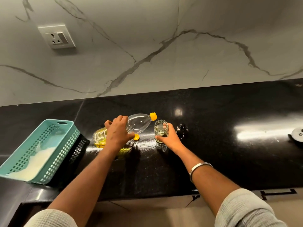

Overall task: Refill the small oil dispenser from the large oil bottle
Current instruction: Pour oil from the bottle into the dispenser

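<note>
Left of the tilted oil bottle point(137, 124), a teal basket point(41, 151).

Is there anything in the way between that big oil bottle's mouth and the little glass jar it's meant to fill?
Yes: the yellow cap appears to be on the large oil bottle, closing its mouth. Otherwise nothing visible sits between it and the open top of the small oil dispenser, which stands just beside.

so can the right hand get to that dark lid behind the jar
Probably yes: the dark lid lies uncovered on the counter just beyond the right hand, but its fingers grip the jar and must let go first.
</note>
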Demonstrator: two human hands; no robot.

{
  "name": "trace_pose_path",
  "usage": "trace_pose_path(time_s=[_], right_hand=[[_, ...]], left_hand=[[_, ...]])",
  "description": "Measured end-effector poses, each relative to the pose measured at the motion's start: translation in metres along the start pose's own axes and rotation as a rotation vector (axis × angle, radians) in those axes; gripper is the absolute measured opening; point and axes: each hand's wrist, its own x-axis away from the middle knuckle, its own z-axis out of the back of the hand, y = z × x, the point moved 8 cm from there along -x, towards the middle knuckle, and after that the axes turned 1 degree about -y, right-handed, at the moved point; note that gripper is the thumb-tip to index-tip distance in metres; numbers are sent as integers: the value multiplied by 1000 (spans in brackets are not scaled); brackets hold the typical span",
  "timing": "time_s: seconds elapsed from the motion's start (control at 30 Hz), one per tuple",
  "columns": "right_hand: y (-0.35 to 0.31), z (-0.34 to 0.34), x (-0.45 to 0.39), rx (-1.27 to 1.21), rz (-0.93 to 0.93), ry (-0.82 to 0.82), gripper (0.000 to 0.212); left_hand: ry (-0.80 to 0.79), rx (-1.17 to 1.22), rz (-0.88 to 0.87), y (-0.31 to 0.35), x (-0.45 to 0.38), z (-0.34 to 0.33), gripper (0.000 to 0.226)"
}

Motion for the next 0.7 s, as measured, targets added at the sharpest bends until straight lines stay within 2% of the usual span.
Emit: trace_pose_path(time_s=[0.37,0.7], right_hand=[[-12,4,5,47,103,7,66],[-13,-1,7,55,91,-16,65]], left_hand=[[-46,-207,-39,9,-2,-5,63],[-1,-344,-44,11,-7,5,58]])
